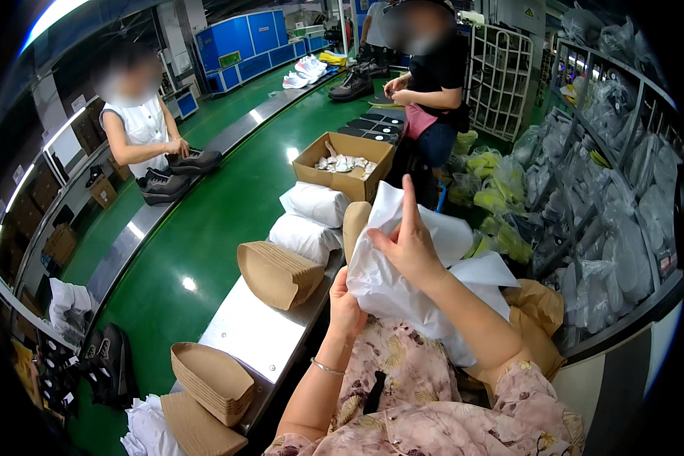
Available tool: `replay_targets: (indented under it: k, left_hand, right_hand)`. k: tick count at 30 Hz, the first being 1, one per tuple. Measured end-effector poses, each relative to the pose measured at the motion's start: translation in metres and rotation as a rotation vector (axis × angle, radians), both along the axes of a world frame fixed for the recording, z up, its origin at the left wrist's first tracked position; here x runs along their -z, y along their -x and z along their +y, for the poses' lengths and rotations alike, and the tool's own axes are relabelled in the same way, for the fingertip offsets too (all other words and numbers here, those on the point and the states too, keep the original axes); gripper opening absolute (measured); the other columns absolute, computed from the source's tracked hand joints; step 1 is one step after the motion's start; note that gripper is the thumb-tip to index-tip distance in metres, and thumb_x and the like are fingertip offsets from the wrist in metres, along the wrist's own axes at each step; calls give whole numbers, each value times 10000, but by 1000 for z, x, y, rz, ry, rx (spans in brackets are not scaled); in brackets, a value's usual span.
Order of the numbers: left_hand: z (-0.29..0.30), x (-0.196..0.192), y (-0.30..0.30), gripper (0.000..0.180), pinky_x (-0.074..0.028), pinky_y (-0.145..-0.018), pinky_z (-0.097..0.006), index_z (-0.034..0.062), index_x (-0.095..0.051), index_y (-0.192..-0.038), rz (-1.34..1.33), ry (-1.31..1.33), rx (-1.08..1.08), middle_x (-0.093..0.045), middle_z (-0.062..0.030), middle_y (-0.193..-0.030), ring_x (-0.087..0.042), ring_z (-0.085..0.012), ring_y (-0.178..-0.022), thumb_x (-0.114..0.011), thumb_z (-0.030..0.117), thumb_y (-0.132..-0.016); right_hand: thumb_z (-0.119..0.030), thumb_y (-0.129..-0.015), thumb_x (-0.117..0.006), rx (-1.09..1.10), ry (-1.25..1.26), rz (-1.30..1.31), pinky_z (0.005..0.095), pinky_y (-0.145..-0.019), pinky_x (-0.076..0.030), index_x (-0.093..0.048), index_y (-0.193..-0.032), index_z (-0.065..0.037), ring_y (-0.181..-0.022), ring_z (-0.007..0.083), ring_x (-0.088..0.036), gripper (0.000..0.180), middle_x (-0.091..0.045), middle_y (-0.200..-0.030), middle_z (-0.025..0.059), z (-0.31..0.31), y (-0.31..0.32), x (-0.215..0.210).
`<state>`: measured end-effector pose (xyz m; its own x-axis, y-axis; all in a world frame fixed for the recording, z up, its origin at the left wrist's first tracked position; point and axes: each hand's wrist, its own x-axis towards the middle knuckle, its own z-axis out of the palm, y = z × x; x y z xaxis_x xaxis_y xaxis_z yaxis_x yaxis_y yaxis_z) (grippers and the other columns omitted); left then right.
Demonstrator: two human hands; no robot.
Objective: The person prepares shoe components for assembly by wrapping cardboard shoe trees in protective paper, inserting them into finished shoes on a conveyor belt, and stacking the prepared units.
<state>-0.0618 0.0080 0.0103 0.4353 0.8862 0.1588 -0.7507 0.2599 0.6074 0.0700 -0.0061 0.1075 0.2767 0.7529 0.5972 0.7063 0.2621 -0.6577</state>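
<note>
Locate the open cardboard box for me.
In the head view, just above centre: the open cardboard box stands beyond the two white bundles, up and left of the right hand.

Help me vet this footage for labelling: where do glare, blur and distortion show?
Head view: white glare spots dot the green conveyor belt; head view: blur hides two co-workers' heads, while left hand, right hand and white paper look fairly sharp; head view: the metal rack bows near the dark rim.

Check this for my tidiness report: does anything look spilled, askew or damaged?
Nothing clearly stands out: the sheet in the hands is creased, and the nearest cardboard stacks overlap unevenly, but no spill or damage shows.
</note>
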Motion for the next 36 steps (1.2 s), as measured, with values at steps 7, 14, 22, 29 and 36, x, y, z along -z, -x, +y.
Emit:
replay_targets:
  k: [7, 14, 22, 29, 36]
  left_hand:
    - [0, -5, 4, 253, -507, -805, -311, 29, -550, -1087, -34, 63, 11, -613, -73, -1034, -601, -163, -922, -554, -12, -837]
    - [0, -5, 4, 246, -496, -825, -314, 36, -551, -1044, 59, -71, 2, -610, -73, -1022, -599, -176, -929, -550, -43, -811]
    - [3, -6, -4, 200, -462, -749, -237, 2, -557, -1047, 62, -118, 76, -607, -24, -982, -567, -92, -846, -547, 0, -847]
    - [8, -19, 16, 172, -464, -732, -218, 29, -567, -1037, 70, -138, 26, -611, -9, -909, -567, -75, -816, -539, 19, -868]
    - [13, -18, 6, 176, -485, -656, -214, 52, -589, -1016, 208, -203, 21, -612, 25, -867, -572, -62, -745, -578, 38, -841]
  right_hand:
    - [-20, -768, -592, -285, -24, 524, 290, -674, -508, -137, -1378, -42, -822, 179, -624, 762, -466, -1211, 246, 3, -17, 38]
    - [-368, -723, -650, -24, 297, -276, 412, -767, -480, -620, -949, -53, -871, 348, -601, 389, -626, -927, 168, 0, -16, -1]
    - [-264, -772, -597, -157, 119, -182, 420, -725, -470, -582, -887, -23, -845, 359, -579, 267, -604, -885, 175, 9, -28, -4]
    - [-423, -776, -631, -380, 127, -127, 404, -984, -334, -262, -1294, 14, -1167, 420, -388, 772, -375, -1247, 274, 27, -13, 12]
    - [-488, -601, -737, -193, 394, -246, 391, -1012, -323, -72, -1369, 18, -1219, 394, -353, 1134, -299, -1301, 255, 16, -3, -12]
